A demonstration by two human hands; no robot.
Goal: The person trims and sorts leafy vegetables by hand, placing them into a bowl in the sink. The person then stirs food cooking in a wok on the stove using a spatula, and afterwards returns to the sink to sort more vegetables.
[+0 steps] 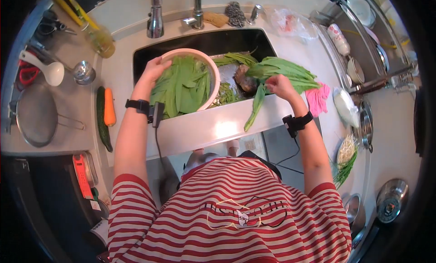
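A pale pink basin [215,83] full of long green leaves [184,83] sits over the left part of the sink. My left hand [155,70] is at its upper left rim, fingers curled over the edge. On the right, my right hand [281,86] pinches a leafy green [257,104] whose long leaf hangs down over the sink's front edge. Just beyond that hand lies a bunch of leafy greens [286,71] across the sink's right edge. Within the sink, a brown, root-like lump [245,79] and cut green pieces [228,94] show between basin and bunch.
Behind the sink stand a faucet [198,13], a scrubber [235,14] and a plastic bag [290,23]. A carrot [109,107] and a cucumber [102,120] lie to the left. On the right are a pink cloth [318,99], a dish rack [363,45] and packed sprouts [346,149].
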